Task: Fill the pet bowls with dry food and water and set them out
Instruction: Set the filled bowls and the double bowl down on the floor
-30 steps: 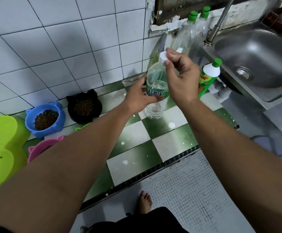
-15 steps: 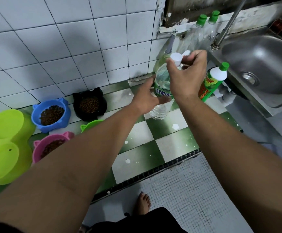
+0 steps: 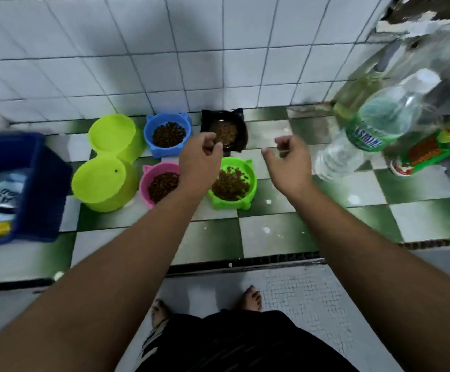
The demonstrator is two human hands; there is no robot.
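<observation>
Four kibble-filled bowls (image 3: 169, 134) and a lime double bowl (image 3: 105, 167) line the tiled ledge's (image 3: 272, 232) wall edge; left hand (image 3: 199, 159) and right hand (image 3: 288, 162) hover loosely curled, empty, water bottle (image 3: 363, 130) just beside.

The left hand (image 3: 199, 159) covers the pink bowl's (image 3: 148, 181) 3 o'clock rim and the black bowl's (image 3: 241, 130) 7 o'clock corner. Motion blur smears the water bottle (image 3: 366, 130) label; the blue crate (image 3: 30, 183) is cut off at 9 o'clock, its contents unreadable.
</observation>
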